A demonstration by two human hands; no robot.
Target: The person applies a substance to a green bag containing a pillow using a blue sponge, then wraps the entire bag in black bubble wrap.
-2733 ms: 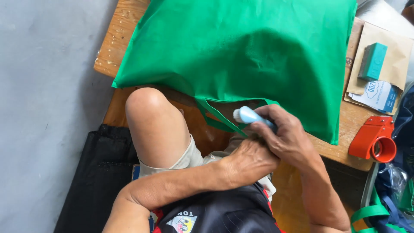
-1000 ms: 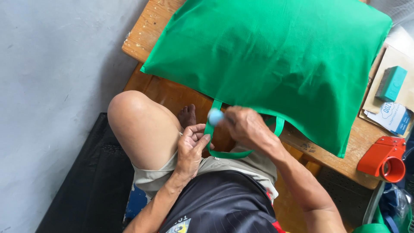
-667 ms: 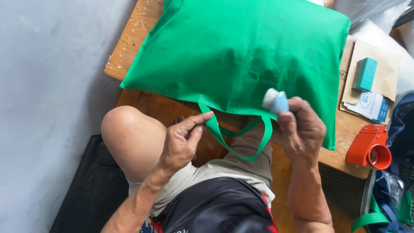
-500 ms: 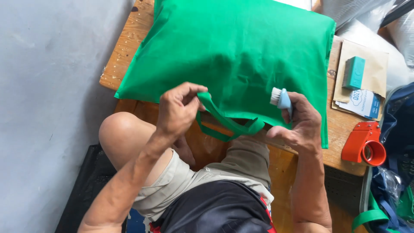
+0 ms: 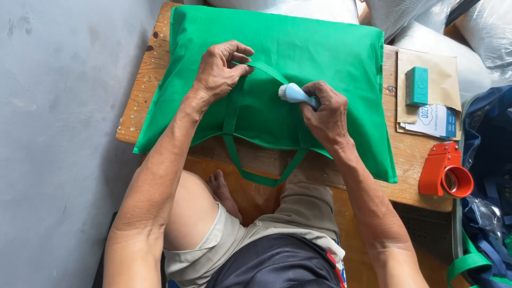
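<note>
A green fabric bag [image 5: 320, 58] lies flat on a low wooden table [image 5: 410, 154]. My left hand [image 5: 218, 72] pinches the bag's upper handle strap [image 5: 256, 66] and holds it down against the cloth. My right hand [image 5: 325, 114] grips a small light-blue brush [image 5: 293, 94], its white bristle end touching the bag near that strap. The bag's other green handle loop [image 5: 261, 178] hangs over the table's front edge above my knees.
At the table's right end lie a brown envelope [image 5: 442, 66] with a teal block [image 5: 416, 85] and a printed card [image 5: 432, 118], and an orange tape dispenser [image 5: 445, 170]. White plastic sacks [image 5: 426, 21] sit behind; a blue bag [image 5: 488, 160] stands right; grey floor lies left.
Both hands rose from my lap onto the bag. The left hand lifted one strap up over the cloth, and the right hand brought the brush down onto the bag.
</note>
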